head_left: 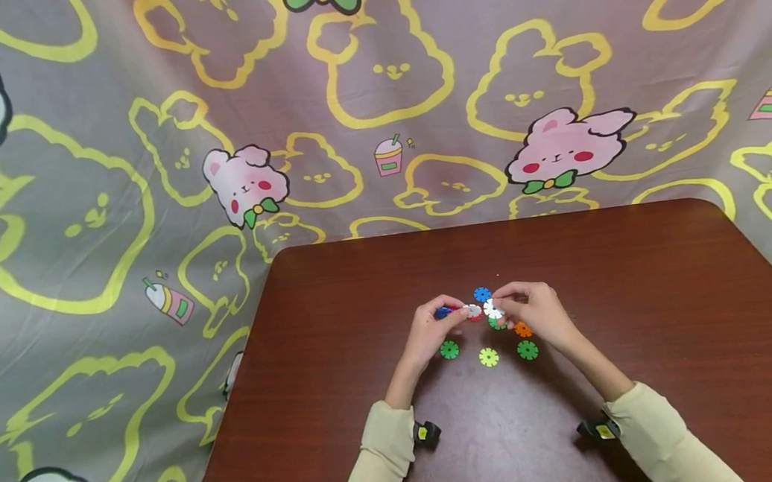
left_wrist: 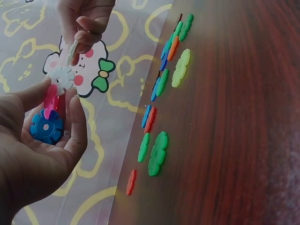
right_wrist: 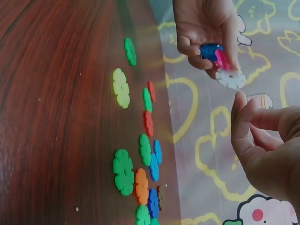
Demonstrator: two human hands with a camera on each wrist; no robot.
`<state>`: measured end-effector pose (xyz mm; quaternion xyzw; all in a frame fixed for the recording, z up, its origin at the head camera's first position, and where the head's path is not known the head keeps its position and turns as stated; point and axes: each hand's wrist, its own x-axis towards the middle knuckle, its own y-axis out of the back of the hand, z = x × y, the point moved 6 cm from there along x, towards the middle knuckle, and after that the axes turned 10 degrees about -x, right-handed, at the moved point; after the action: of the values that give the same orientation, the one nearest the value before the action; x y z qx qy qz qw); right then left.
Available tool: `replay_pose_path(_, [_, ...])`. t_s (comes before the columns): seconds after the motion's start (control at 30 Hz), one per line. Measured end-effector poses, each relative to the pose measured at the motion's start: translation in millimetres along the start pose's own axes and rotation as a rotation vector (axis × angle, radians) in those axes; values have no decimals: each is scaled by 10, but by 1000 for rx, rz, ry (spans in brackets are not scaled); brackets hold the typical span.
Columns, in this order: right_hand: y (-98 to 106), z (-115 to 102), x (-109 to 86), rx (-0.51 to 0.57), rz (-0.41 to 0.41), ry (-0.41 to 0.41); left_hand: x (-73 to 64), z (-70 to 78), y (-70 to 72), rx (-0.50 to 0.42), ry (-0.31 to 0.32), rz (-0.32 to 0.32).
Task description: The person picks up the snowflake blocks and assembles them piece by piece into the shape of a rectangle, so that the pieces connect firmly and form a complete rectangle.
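Observation:
Over the table, my left hand holds a short chain of notched plastic snowflake discs between thumb and fingers. It runs from a blue disc through a pink disc to a white disc at its tip. Facing it from the other side, my right hand pinches a second white disc, seen edge-on in the left wrist view. The two white discs are close together. In the right wrist view, the fingers of my right hand hide the disc they pinch.
Loose discs lie flat on the brown table: a yellow-green disc, a green disc on the left, another green disc, an orange disc and a blue disc. A patterned curtain hangs behind.

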<state>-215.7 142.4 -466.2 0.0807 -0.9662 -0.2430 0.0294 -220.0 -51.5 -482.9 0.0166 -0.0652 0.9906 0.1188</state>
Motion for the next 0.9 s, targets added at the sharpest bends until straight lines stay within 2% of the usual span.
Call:
replay_pose_path(0.17, [-16,-34,-7,48,-16,-11,-26,96,-25,9,3,-20])
replay_pose_path(0.47, [-56,-58,-7,50,-32,-21,13,-46,21,6,-24,-45])
replay_pose_path(0.67, [-82,-55,-14,71,-31,-33,8,-45,6,-12,-40,-70])
replay_pose_path(0.9, [-111,-43,-10,123,-18,-46,-6,-38,-1,-32,-31,-58])
